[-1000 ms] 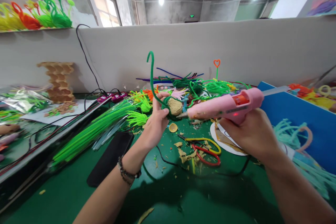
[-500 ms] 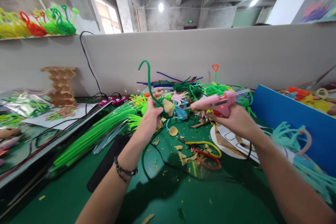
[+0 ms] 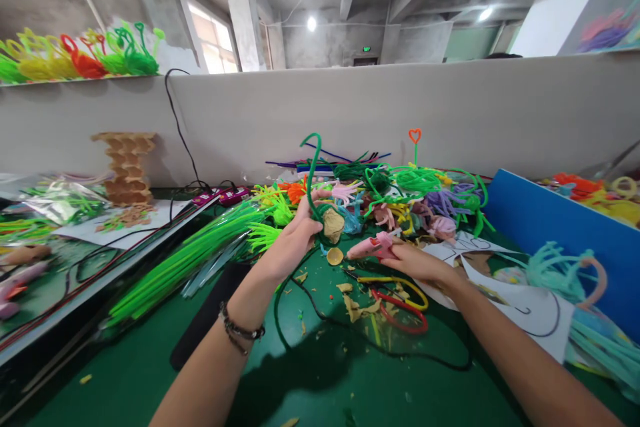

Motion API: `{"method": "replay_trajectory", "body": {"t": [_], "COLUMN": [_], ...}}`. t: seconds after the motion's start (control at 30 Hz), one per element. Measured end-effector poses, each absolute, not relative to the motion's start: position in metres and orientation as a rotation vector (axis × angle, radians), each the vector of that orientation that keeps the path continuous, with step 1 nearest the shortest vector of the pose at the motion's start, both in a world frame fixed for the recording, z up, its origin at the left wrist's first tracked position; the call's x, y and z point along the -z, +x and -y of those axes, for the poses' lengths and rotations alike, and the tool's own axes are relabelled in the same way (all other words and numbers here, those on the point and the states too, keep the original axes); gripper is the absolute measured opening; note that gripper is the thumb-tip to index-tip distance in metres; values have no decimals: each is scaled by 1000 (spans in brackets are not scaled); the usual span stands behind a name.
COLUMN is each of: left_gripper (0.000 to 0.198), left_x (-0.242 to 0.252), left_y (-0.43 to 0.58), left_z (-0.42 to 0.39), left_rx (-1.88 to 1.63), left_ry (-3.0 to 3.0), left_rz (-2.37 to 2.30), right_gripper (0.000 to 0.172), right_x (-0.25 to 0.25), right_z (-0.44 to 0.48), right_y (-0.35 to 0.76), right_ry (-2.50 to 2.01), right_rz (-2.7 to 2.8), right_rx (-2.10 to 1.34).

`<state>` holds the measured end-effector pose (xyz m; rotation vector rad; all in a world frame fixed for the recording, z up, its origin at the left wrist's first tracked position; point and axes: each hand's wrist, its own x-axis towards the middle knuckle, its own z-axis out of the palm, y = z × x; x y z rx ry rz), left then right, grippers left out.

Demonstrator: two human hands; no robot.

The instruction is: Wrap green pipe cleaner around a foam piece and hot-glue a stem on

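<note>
Left hand [image 3: 297, 235] pinches the tan piece [image 3: 333, 225]; right hand [image 3: 417, 263] grips the glue gun [image 3: 370, 245], which, if swung inward, could knock the small cup [image 3: 335, 256]

No text can be read (the green lit sign [image 3: 367, 49] is too small)

Green stem [image 3: 313, 168] matt, fuzzy; tan piece [image 3: 333, 225] rough, papery; glue gun [image 3: 369, 246] smooth, probably plastic.

A dark bracelet [image 3: 234, 329] of beaded strands circles the left wrist [image 3: 249, 305].
</note>
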<state>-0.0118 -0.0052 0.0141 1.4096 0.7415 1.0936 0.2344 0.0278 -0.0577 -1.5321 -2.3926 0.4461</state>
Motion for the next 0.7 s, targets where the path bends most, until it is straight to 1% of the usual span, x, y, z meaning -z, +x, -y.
{"method": "replay_trajectory", "body": {"t": [0.2,0.3,0.5,0.7], "left_gripper": [48,47,47,43], "left_x": [-14,-15,-17,-16], "left_y": [-13,-12,-10,-8], "left_z": [5,5,9,9], "left_rx": [-1095,-1091,-1104,-1086], "left_ry": [1545,1590,1598,1585], "left_rz": [-777,-718,-758,-776], "right_gripper": [30,26,20,17], "right_x": [54,50,47,44], "right_z": [-28,-27,-26,-25], "right_y": [237,240,233,230], "right_ry": [-1676,-1681,-1561,-1580], "right_rz": [2419,2426,2434,2429], "right_rx": [-474,-505,-562,-511]}}
